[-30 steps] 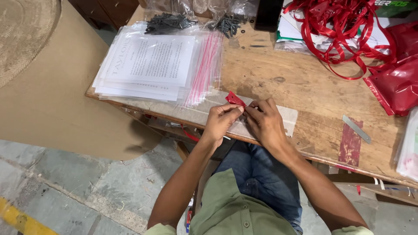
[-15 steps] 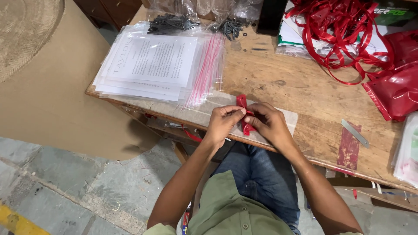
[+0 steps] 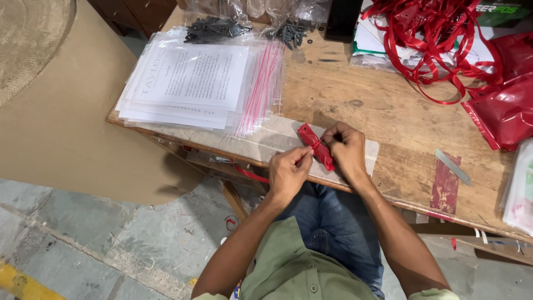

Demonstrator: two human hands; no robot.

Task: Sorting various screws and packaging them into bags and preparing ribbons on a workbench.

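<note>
At the near edge of the wooden table [image 3: 355, 100], both hands meet over a pale flat sheet [image 3: 277, 136] lying on the tabletop. The left hand [image 3: 288, 172] has its fingers curled in, thumb and forefinger pinched on the middle of a folded strip of red ribbon [image 3: 315, 145]. The right hand [image 3: 347, 149] is likewise closed, its fingertips gripping the same strip from the far right side, so the two hands touch at the ribbon. The strip lies slantwise, one end pointing far-left and the other near-right, just above the pale sheet; whether it rests on the sheet cannot be told.

To the far left of the hands sits a stack of clear plastic bags [image 3: 189, 80] with printed paper inside and red seal strips along their right edge. Beyond the stack, at the far edge, lie clear bags of dark screws [image 3: 214, 28]. At the far right, a tangle of loose red ribbon [image 3: 433, 39] is heaped over white papers, touching a shiny red plastic bag [image 3: 502, 108] just to its right. A small metal blade [image 3: 453, 166] lies well to the right of the hands, partly over a red painted patch. The person wears a green shirt [image 3: 294, 266] and blue jeans [image 3: 338, 228], seated close against the table
</note>
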